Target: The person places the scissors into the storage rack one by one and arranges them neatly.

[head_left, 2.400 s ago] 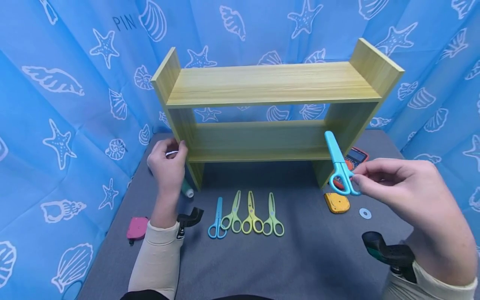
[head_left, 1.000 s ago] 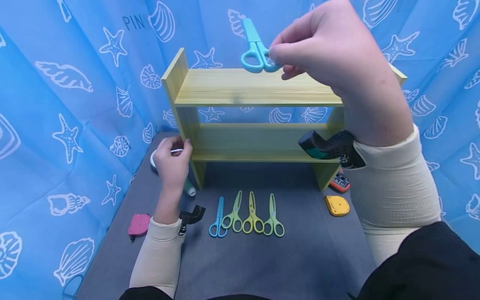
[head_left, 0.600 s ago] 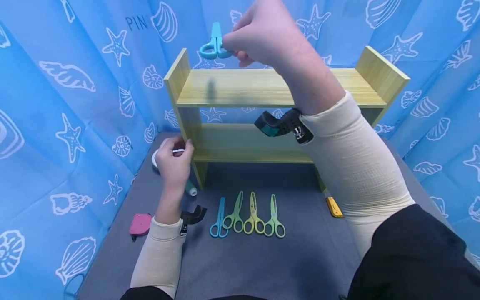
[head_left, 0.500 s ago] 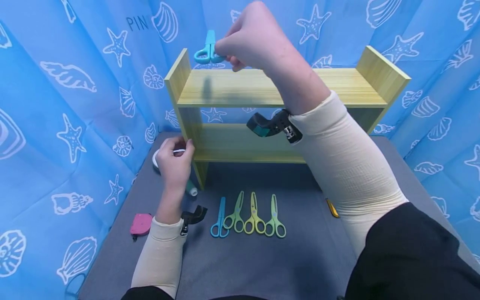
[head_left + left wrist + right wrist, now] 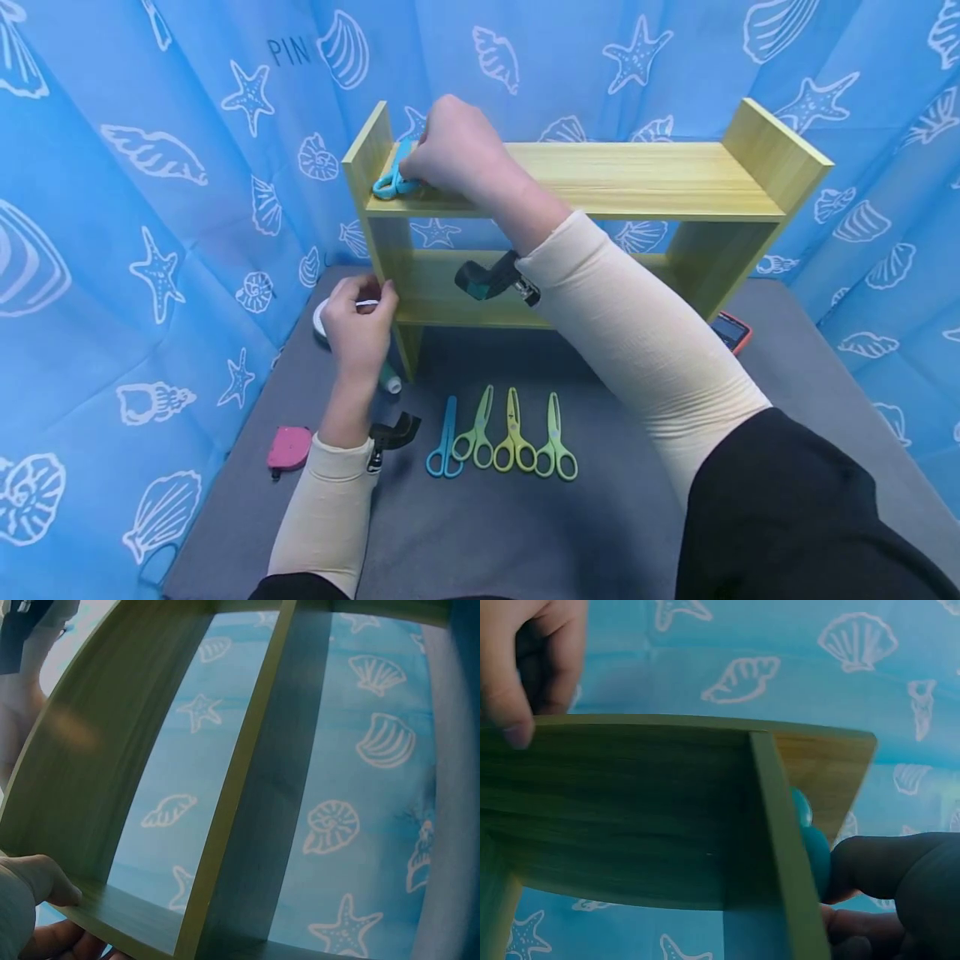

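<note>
On the grey table (image 5: 600, 533) before us, a blue and three green scissors (image 5: 504, 433) lie in a row in front of the wooden shelf (image 5: 600, 179), with a pink tape measure (image 5: 288, 448) at the left, a green-capped tube (image 5: 389, 382) by the shelf's left leg and a calculator (image 5: 729, 331) behind our right sleeve. Our left hand (image 5: 360, 329) grips the shelf's left upright, fingers curled round its front edge. Our right hand (image 5: 453, 154) rests at the left end of the top board, fingers curled on the teal scissors (image 5: 388, 177), whose handles poke out leftward just beside the side panel.
</note>
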`<state>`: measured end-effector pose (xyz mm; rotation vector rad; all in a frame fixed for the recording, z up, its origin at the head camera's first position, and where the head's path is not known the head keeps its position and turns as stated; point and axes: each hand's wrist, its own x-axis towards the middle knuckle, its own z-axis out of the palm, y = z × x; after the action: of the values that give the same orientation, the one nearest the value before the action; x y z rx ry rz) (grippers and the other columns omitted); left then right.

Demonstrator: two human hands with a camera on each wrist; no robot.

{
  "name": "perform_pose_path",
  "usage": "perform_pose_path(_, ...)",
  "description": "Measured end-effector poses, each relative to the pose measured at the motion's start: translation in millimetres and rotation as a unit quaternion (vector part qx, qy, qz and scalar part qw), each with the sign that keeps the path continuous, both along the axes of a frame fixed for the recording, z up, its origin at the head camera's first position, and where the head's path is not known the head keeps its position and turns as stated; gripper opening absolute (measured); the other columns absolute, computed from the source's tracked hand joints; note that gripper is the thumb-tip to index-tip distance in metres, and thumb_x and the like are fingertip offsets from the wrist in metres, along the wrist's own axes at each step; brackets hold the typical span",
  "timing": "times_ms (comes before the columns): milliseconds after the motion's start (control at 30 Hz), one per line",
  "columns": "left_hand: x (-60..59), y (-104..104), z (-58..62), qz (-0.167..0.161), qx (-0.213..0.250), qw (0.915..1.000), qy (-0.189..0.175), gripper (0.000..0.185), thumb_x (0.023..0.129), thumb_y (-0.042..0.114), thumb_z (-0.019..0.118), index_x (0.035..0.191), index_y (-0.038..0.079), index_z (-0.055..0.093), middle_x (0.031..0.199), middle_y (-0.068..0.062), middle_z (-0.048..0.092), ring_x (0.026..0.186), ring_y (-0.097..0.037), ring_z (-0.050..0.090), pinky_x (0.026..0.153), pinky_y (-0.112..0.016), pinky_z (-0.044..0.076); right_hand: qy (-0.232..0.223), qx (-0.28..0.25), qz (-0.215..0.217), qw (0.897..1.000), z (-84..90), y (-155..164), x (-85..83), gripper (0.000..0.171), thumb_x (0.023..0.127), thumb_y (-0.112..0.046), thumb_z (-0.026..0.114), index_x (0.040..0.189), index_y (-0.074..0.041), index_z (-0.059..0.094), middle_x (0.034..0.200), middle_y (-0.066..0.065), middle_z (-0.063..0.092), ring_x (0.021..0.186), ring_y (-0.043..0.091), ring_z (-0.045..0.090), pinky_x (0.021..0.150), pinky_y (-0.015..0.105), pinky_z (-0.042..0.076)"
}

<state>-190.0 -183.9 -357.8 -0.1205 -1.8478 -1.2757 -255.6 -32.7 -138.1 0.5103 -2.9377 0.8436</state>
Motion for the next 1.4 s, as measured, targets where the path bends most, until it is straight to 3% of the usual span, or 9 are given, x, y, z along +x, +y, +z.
perform_pose_path(133,0.5,1.1,0.6,-0.001,-0.001,1.0,0.002,0.013,0.09,0.002,0.074,0.094,-0.011,0.072,0.09,-0.023,0.066,0.08,-0.029,0.066,0.069,-0.014,0.051,0.004,0.005,0.007,1.0,-3.9,1.9,2.2,0.037,0.089,-0.023,0.068,0.059,-0.012,0.049,0.048,-0.004,0.033,0.044,0.011,0.03,0.045,0.024,0.026)
perform_pose_path(267,8.7,8.0,10.1,-0.002,-0.006,1.0,0.007,0.011,0.09,-0.004,0.072,0.094,-0.014,0.07,0.089,-0.027,0.065,0.079,-0.034,0.066,0.069,-0.014,0.051,0.008,-0.027,0.01,1.0,-3.7,16.6,11.7,0.042,0.09,-0.025,0.066,0.056,-0.012,0.046,0.048,-0.004,0.031,0.045,0.01,0.027,0.045,0.024,0.023)
perform_pose_path(333,14.2,11.5,15.9,-0.004,-0.009,0.9999,0.011,0.01,0.089,-0.008,0.07,0.093,-0.016,0.069,0.089,-0.03,0.064,0.079,-0.037,0.066,0.069,-0.014,0.051,0.015,-0.044,0.013,0.999,-2.8,26.7,20.4,0.036,0.091,-0.026,0.063,0.059,-0.011,0.055,0.052,-0.004,0.038,0.049,0.01,0.03,0.048,0.025,0.026)
perform_pose_path(467,16.1,13.2,17.7,-0.006,-0.013,0.9998,0.015,0.009,0.089,-0.009,0.07,0.093,-0.017,0.069,0.088,-0.031,0.063,0.078,-0.039,0.065,0.069,-0.015,0.051,0.037,-0.067,0.02,0.997,-1.7,47.1,42.3,0.025,0.096,-0.03,0.061,0.096,-0.014,0.08,0.087,-0.005,0.07,0.071,0.009,0.054,0.064,0.024,0.044)
perform_pose_path(567,7.7,8.7,8.3,-0.005,-0.012,0.9998,0.016,0.011,0.09,-0.005,0.071,0.093,-0.015,0.07,0.089,-0.029,0.065,0.078,-0.036,0.065,0.069,-0.014,0.051,0.055,-0.082,0.019,0.995,-2.5,60.1,58.3,0.032,0.099,-0.035,0.061,0.12,-0.017,0.078,0.115,-0.006,0.072,0.092,0.007,0.061,0.079,0.025,0.05)
perform_pose_path(733,-1.8,1.0,-4.1,-0.006,-0.015,0.9998,0.011,0.013,0.092,0.003,0.073,0.094,-0.009,0.073,0.09,-0.02,0.067,0.08,-0.027,0.067,0.069,-0.014,0.052,0.073,-0.127,0.015,0.989,-8.7,77.4,81.6,0.032,0.097,-0.034,0.064,0.12,-0.014,0.076,0.104,-0.002,0.071,0.091,0.009,0.063,0.078,0.029,0.05)
perform_pose_path(933,-2.2,-0.2,-5.0,-0.013,-0.009,0.9998,0.013,0.014,0.093,0.009,0.073,0.094,-0.005,0.074,0.089,-0.015,0.067,0.08,-0.022,0.067,0.07,-0.016,0.055,0.108,-0.178,0.022,0.978,-25.2,98.0,105.2,0.022,0.095,-0.024,0.067,0.109,-0.01,0.077,0.092,0.003,0.071,0.085,0.012,0.063,0.076,0.029,0.05)
perform_pose_path(1133,-2.6,-0.4,-5.0,-0.009,-0.019,0.9997,0.015,0.015,0.093,0.008,0.072,0.093,-0.007,0.073,0.089,-0.017,0.067,0.08,-0.024,0.067,0.069,-0.016,0.054,0.14,-0.2,0.03,0.969,-43.9,118.2,128.2,0.017,0.094,-0.016,0.069,0.106,-0.007,0.077,0.092,0.004,0.071,0.082,0.012,0.064,0.076,0.021,0.055)
perform_pose_path(1400,-1.4,-0.2,-3.9,-0.007,-0.011,0.9997,0.019,0.015,0.093,0.009,0.071,0.093,-0.006,0.074,0.089,-0.015,0.068,0.079,-0.024,0.067,0.069,-0.018,0.055,0.148,-0.233,0.031,0.961,-68.1,138.8,157.0,0.019,0.093,-0.009,0.071,0.111,-0.008,0.076,0.098,-0.001,0.071,0.087,0.009,0.065,0.08,0.02,0.055)
